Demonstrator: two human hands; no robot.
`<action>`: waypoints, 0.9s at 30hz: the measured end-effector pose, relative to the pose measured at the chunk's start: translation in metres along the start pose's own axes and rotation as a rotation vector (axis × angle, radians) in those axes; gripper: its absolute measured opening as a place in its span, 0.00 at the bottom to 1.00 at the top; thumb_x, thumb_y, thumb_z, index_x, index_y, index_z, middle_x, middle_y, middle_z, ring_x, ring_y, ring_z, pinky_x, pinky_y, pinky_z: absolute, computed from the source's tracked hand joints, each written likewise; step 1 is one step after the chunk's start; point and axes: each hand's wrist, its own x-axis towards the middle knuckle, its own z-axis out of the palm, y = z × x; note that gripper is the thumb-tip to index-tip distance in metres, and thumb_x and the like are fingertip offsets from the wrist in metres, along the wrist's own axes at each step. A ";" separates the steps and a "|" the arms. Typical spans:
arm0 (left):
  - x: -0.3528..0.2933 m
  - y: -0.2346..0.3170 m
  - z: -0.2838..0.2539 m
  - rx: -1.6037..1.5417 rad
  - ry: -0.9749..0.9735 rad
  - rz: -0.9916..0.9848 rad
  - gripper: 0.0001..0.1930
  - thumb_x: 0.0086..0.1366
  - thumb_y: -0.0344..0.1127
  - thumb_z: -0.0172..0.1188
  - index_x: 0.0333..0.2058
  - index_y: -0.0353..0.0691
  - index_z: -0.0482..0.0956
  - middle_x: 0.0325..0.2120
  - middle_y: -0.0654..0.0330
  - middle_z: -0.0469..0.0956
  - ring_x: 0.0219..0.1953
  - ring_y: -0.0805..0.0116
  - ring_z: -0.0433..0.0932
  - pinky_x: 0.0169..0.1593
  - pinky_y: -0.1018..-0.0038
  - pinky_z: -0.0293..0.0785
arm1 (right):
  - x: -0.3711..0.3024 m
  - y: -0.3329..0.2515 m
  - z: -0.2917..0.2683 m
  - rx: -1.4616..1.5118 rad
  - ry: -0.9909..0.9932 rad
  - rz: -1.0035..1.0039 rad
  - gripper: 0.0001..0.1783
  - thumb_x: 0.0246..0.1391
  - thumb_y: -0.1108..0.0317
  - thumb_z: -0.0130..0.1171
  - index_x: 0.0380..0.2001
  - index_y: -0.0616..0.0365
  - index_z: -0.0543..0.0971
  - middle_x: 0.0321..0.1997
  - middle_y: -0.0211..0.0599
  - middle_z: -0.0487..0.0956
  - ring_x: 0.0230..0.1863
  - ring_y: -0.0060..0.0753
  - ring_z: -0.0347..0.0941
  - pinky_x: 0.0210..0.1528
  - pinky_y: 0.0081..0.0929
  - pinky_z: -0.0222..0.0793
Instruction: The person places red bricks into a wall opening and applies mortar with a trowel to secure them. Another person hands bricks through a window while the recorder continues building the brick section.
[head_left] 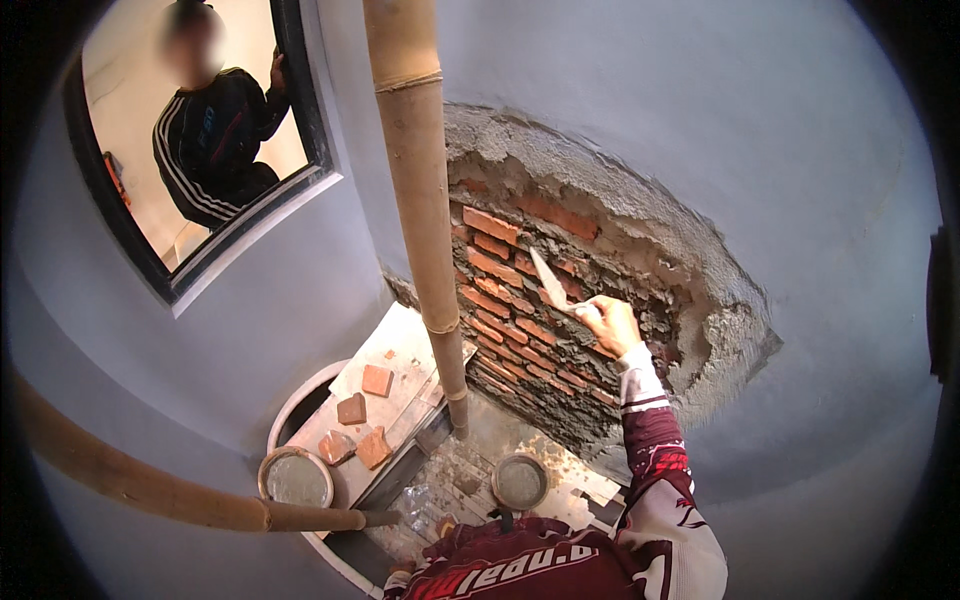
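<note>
My right hand [612, 325] is closed round the handle of a pointed trowel [548, 278]. Its blade angles up and to the left, in front of the exposed brickwork [495, 265]. Wet grey mortar [575, 345] fills joints and smears the bricks around the blade; whether the blade touches the wall, I cannot tell. A broken edge of grey plaster [640, 190] surrounds the bricks. At the lower edge, my maroon clothing [520, 570] covers the area where my left arm lies, and no left hand can be made out.
A bamboo pole [415, 180] stands left of the brickwork; another bamboo pole [150, 490] crosses the lower left. Several brick pieces [377, 380] lie on boards [400, 340]. Two mortar buckets, one left [297, 480] and one nearer [520, 482], stand below. A person [215, 140] is behind the window opening.
</note>
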 end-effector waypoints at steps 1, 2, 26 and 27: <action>-0.004 -0.010 0.002 0.026 -0.004 -0.003 0.14 0.59 0.45 0.57 0.35 0.42 0.82 0.34 0.58 0.83 0.33 0.60 0.81 0.40 0.61 0.76 | -0.002 -0.002 0.014 -0.063 0.008 0.015 0.16 0.52 0.54 0.62 0.36 0.55 0.82 0.34 0.46 0.83 0.38 0.48 0.80 0.40 0.39 0.73; -0.002 -0.007 0.003 0.050 -0.011 0.008 0.14 0.58 0.45 0.57 0.35 0.42 0.82 0.34 0.58 0.83 0.34 0.60 0.81 0.40 0.61 0.76 | 0.000 0.006 0.026 -0.090 -0.007 0.064 0.19 0.53 0.53 0.60 0.38 0.58 0.80 0.37 0.51 0.81 0.42 0.52 0.78 0.44 0.42 0.72; 0.077 -0.002 -0.033 0.479 -0.100 0.303 0.17 0.55 0.50 0.59 0.38 0.47 0.81 0.39 0.56 0.82 0.43 0.56 0.80 0.46 0.58 0.74 | -0.037 0.001 0.053 -0.265 0.203 0.323 0.18 0.56 0.56 0.59 0.37 0.62 0.74 0.36 0.56 0.80 0.41 0.60 0.77 0.41 0.51 0.73; 0.078 -0.001 -0.040 0.632 -0.133 0.347 0.19 0.55 0.51 0.59 0.40 0.47 0.81 0.41 0.56 0.81 0.44 0.57 0.80 0.47 0.59 0.74 | -0.039 -0.001 0.050 -0.245 0.211 0.343 0.18 0.56 0.56 0.59 0.36 0.62 0.74 0.36 0.56 0.81 0.41 0.61 0.77 0.41 0.51 0.73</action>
